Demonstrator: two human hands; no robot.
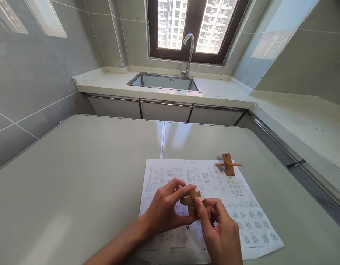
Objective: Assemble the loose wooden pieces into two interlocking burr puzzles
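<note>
Between my two hands is a small wooden burr puzzle (192, 201) made of interlocking light wood blocks, held above a printed sheet. My left hand (167, 206) grips it from the left, index finger on top and thumb underneath. From the right, my right hand (219, 228) pinches a block of it between thumb and fingers. The fingers hide part of the puzzle. Under both hands lies the instruction sheet (255, 230), covered with small diagrams and lines of print.
A brown wooden cross-shaped piece (228, 164) with a thin rod through it rests at the sheet's upper right corner. The pale folding table (89, 176) has a seam down its middle. Beyond it are a counter, a sink (164, 81) and a faucet (189, 53) below a window.
</note>
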